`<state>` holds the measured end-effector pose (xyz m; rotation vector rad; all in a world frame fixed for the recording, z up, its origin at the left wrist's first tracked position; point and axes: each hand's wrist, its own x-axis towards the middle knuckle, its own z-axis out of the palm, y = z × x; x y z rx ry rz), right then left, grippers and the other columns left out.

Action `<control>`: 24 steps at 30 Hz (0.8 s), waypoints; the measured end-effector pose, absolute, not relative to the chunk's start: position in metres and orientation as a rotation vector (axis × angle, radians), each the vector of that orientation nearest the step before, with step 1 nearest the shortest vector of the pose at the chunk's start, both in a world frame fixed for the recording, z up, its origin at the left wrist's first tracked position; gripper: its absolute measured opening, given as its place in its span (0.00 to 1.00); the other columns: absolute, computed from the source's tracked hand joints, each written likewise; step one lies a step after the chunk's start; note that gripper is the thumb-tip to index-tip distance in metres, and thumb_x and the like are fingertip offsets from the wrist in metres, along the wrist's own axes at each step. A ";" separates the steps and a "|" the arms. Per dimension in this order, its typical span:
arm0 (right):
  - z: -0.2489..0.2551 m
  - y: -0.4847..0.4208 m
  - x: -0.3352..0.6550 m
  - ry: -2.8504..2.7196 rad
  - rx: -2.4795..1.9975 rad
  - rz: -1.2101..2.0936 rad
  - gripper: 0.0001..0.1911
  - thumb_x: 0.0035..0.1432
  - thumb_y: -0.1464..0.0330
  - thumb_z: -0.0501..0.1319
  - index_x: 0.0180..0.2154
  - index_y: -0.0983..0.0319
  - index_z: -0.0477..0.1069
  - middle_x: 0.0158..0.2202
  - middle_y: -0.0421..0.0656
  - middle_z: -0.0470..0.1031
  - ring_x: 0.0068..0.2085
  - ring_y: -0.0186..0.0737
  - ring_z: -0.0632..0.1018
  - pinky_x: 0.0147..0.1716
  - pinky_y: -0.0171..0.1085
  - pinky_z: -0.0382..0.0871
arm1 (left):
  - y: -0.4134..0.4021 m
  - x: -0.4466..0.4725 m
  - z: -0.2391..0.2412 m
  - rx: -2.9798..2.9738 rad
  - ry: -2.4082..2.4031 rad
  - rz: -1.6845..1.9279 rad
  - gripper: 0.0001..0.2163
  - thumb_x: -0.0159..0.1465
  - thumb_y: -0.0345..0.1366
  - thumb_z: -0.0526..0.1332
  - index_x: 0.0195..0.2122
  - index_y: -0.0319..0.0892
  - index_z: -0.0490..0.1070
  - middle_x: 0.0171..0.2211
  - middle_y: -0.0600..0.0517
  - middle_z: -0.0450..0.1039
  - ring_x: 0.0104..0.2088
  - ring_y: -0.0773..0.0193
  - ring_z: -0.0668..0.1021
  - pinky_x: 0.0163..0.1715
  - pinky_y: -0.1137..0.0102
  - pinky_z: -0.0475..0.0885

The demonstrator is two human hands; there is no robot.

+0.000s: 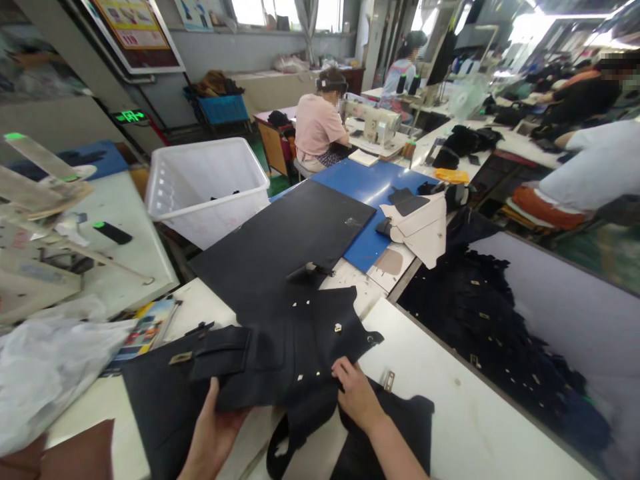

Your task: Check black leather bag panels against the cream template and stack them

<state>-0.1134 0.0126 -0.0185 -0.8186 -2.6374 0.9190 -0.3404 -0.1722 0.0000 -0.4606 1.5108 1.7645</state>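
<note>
A black leather-like panel (320,337) with small metal fittings lies across the front of the work table. My left hand (215,430) grips its near left edge, thumb on top and fingers hidden underneath. On its right side, my right hand (357,393) pinches the edge, fingertips curled against the material. A pocket-like flap (223,353) sits on the left part, close to my left thumb. Below hangs a black strap loop (279,450). Another black piece (400,427) with a metal clasp (389,381) lies under my right forearm.
A black board (290,233) and a blue sheet (367,180) cover the far table. Beige pieces (425,230) lie on it. At right stands a bin (560,307) of black pieces; a white tub (210,180) is beyond, left. A co-worker (317,123) sits at a sewing machine (375,123).
</note>
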 end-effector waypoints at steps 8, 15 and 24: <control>-0.003 0.034 -0.140 -2.645 -0.571 0.950 0.16 0.56 0.81 0.52 0.40 0.61 0.71 0.51 0.45 0.71 0.48 0.41 0.71 0.51 0.45 0.66 | -0.183 -0.363 0.069 0.324 2.382 1.709 0.10 0.52 0.40 0.67 0.35 0.46 0.76 0.45 0.52 0.74 0.57 0.48 0.68 0.65 0.60 0.54; -0.039 0.061 -0.158 -2.342 -0.758 1.336 0.12 0.60 0.72 0.55 0.41 0.60 0.76 0.56 0.52 0.69 0.54 0.45 0.73 0.54 0.46 0.67 | -0.160 -0.340 0.071 0.740 2.301 1.227 0.10 0.46 0.40 0.71 0.31 0.47 0.78 0.38 0.48 0.76 0.44 0.49 0.75 0.52 0.67 0.67; -0.028 0.032 -0.144 -2.449 -1.053 1.136 0.17 0.62 0.77 0.50 0.45 0.63 0.75 0.56 0.51 0.70 0.57 0.44 0.70 0.58 0.47 0.63 | -0.126 -0.347 0.041 0.742 2.178 1.092 0.13 0.55 0.49 0.62 0.25 0.43 0.72 0.27 0.49 0.72 0.31 0.55 0.75 0.35 0.67 0.72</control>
